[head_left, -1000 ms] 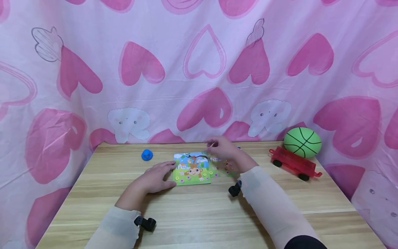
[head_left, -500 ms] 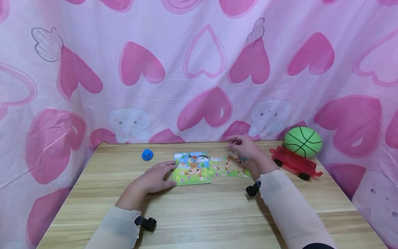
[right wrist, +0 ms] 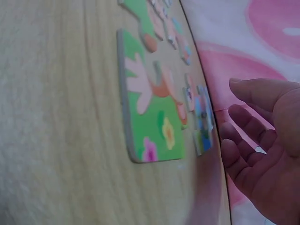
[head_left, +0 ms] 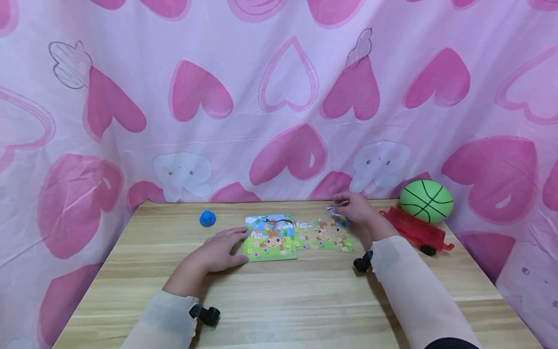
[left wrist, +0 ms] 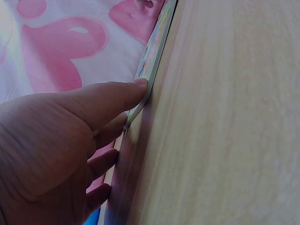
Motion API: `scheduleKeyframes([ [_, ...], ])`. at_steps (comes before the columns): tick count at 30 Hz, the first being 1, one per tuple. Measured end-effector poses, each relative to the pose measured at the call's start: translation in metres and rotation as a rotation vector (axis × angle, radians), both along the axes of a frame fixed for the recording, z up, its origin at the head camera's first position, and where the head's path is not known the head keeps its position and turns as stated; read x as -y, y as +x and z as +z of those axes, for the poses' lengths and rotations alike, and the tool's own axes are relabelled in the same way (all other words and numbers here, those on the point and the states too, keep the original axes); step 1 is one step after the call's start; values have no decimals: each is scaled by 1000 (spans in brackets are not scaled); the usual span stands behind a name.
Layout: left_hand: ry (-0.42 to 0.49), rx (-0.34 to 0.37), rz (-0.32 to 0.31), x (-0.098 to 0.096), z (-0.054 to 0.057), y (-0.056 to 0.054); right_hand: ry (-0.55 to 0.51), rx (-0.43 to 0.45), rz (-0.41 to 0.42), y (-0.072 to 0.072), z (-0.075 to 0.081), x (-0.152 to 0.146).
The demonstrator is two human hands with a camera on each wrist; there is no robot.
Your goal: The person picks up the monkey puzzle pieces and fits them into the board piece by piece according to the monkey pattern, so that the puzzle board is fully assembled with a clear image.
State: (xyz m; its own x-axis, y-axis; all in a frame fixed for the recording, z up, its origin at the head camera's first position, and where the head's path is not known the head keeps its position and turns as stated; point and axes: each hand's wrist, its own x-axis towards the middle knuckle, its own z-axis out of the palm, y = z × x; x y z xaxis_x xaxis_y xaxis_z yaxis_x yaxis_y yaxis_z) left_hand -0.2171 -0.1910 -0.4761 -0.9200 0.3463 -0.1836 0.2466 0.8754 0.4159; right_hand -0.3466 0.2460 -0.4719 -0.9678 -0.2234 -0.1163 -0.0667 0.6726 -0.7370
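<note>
A jigsaw board with a monkey picture lies mid-table in the head view. My left hand rests at its left side, thumb and fingertips touching the edge; the left wrist view shows the thumb on the board's corner. Several loose jigsaw pieces lie right of the board. Over the far right pieces is my right hand, its fingertips close to a small bluish piece. In the right wrist view its fingers are loosely bent, apart from the thumb, with no piece visible between them. A flower-printed piece lies nearby.
A blue round toy sits at the back left of the wooden table. At the back right are a red toy wagon and a green ball. A pink heart-print curtain hangs behind the table's far edge.
My right hand has moved right, from above the board's far right corner to the far right pieces, uncovering more loose pieces. My left hand has stayed at the board's left edge.
</note>
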Motion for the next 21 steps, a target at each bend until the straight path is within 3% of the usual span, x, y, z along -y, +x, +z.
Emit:
scheduleKeyframes([
  [9, 2, 4, 6, -1, 1, 2, 27, 67, -3, -2, -10, 5],
  [21, 0, 0, 3, -1, 1, 2, 92, 99, -42, -10, -7, 13],
])
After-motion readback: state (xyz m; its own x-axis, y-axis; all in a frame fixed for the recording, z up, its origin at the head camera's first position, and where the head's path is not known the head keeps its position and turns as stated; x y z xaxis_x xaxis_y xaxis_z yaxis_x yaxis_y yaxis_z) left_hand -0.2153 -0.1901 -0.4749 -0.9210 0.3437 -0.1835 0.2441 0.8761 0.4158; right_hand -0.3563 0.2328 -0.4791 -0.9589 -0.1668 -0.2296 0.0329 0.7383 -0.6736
